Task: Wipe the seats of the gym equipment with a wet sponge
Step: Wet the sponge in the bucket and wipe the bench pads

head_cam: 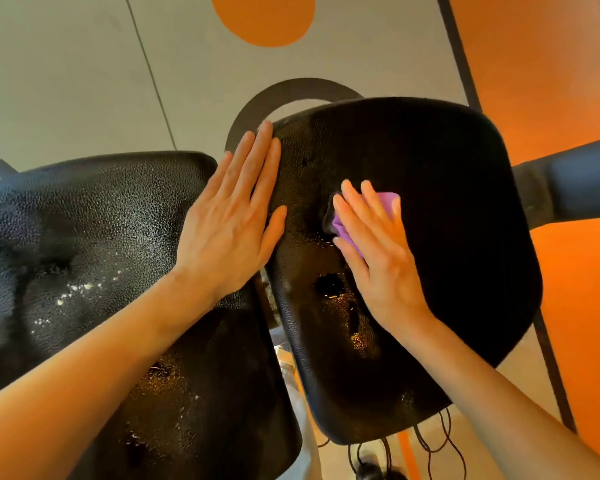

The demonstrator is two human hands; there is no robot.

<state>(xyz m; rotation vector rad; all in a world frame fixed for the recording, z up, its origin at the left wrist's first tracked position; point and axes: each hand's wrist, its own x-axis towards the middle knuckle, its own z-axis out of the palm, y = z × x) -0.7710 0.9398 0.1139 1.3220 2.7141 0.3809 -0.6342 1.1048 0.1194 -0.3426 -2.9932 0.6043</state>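
Pressing flat, the right hand (374, 251) covers a purple sponge (368, 216) against the right seat pad (430, 174), fingers straight and slightly spread, pointing toward 11 o'clock. Sponge sits near pad centre, peeking out at 12 and 9 o'clock of the fingers.

Left hand (232, 216) lies open, fingers straight and close together, aimed at 1 o'clock; fingertips reach the right pad's upper-left edge, thumb rests on that pad's left rim, palm spans the gap between the two pads. It holds nothing. Hands are apart, side by side.

Both forearms are bare and enter from 7 and 5 o'clock, converging upward.

Left seat pad (84, 220) at 9 o'clock: black pebbled vinyl with pale specks and wet glints. Right pad shows a wet sheen on its lower left part (below the sponge).

Dark padded roller (575, 178) at 3 o'clock. Black cords (430, 441) hang at 6 o'clock. Floor (66, 81) is grey with orange patches.

No readable writing or brand marks.
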